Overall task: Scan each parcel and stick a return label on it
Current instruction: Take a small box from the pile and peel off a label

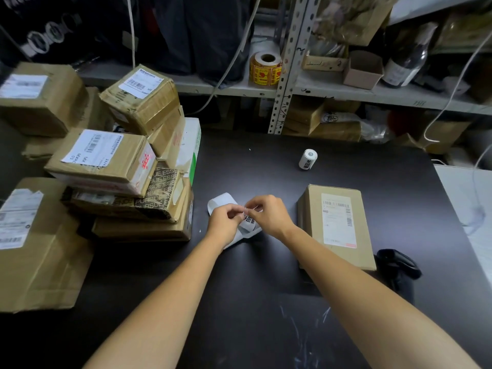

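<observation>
2 sets of fingers (237,209) — left hand (225,222), right hand (270,215) — pinch a QR-printed label strip (249,221).

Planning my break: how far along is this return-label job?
Nothing is visibly finished: the lone box shows only its shipping label. In hand: left hand and right hand pinch a sticker on the white label strip, seemingly peeling it; the scanner lies beside the box. Left: sticking it, then the stacked parcels.
</observation>
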{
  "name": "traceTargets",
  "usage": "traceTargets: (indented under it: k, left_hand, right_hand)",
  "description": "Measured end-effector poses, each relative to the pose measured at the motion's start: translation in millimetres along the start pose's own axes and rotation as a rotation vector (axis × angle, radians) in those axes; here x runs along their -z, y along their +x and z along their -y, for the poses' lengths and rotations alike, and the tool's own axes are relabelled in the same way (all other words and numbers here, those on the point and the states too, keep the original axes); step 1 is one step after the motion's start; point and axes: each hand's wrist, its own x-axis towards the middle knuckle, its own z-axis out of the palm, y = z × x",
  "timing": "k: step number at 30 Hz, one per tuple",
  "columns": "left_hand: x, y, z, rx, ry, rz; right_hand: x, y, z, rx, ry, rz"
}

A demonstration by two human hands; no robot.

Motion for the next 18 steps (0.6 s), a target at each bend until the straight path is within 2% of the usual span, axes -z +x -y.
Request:
traceTargets:
  k: [12,18]
  left_hand:
    - [13,-2,15,0.086,-0.056,0.000]
    - [22,0,29,0.141,-0.025,-0.095]
  right_hand:
    - [-9,4,10,0.095,-0.213,0.059]
    - [9,8,5,-0.080,-0.013,-0.149]
